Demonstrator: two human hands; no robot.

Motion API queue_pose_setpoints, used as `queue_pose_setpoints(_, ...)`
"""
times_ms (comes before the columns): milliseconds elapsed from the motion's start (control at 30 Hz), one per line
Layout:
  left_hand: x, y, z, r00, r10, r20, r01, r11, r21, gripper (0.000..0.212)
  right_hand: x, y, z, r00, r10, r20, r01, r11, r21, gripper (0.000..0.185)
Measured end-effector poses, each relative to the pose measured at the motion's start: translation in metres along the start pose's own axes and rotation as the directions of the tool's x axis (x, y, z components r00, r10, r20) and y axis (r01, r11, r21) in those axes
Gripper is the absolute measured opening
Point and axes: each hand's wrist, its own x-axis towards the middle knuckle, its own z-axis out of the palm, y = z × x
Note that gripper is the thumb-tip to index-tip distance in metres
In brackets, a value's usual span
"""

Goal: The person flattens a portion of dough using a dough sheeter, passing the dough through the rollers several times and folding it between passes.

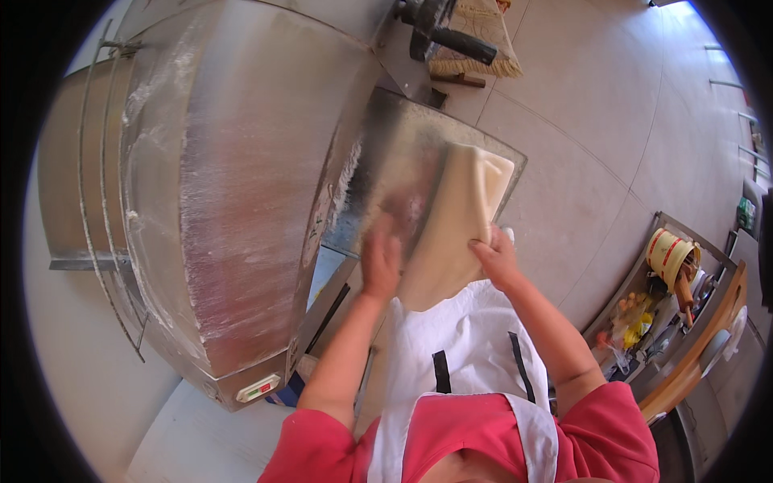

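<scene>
A broad, pale sheet of dough (450, 235) hangs in front of me, its far end folded over on itself. My right hand (498, 256) grips the sheet's right edge, thumb on top. Left of the dough, my left hand (380, 259) is blurred and looks flat, with nothing visible in it; whether it touches the sheet is unclear. Beneath the dough lies a flour-dusted metal tray (416, 124), next to the floured steel housing of a dough sheeter (253, 199).
A black crank handle (462, 45) juts out at the machine's far end. Its near corner carries a red-and-green switch (258, 388). Wire rods (99, 181) run along the left side. At right, a bucket (670, 256) holding a rolling pin (683, 296) lies by a wooden board (694, 356).
</scene>
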Motion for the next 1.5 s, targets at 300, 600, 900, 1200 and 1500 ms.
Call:
queue_pose_setpoints(300,0.084,-0.07,0.036,0.986,-0.035,-0.162,0.138,0.712,0.688,0.054,-0.026,-0.008,-0.025,0.994,0.108,0.026,-0.111,0.975,0.193,0.028)
queue_pose_setpoints(600,-0.055,-0.052,0.017,0.809,-0.541,0.229,0.544,0.54,-0.642,0.032,0.004,-0.013,0.021,0.999,-0.02,0.047,0.023,0.997,-0.071,0.03)
queue_pose_setpoints(900,0.004,-0.019,0.003,0.943,-0.216,-0.254,0.297,0.892,0.342,0.046,0.008,0.027,0.035,0.888,-0.437,-0.142,0.29,0.772,-0.565,0.058)
queue_pose_setpoints(1200,0.042,0.0,0.002,0.854,-0.519,-0.045,0.499,0.79,0.356,0.051,0.029,0.045,0.012,0.945,-0.114,-0.306,0.031,0.964,-0.264,0.063)
queue_pose_setpoints(1500,0.068,-0.032,-0.02,0.839,-0.468,-0.279,0.54,0.779,0.318,0.026,0.026,-0.013,0.029,0.862,-0.507,0.009,0.254,0.417,-0.873,0.069)
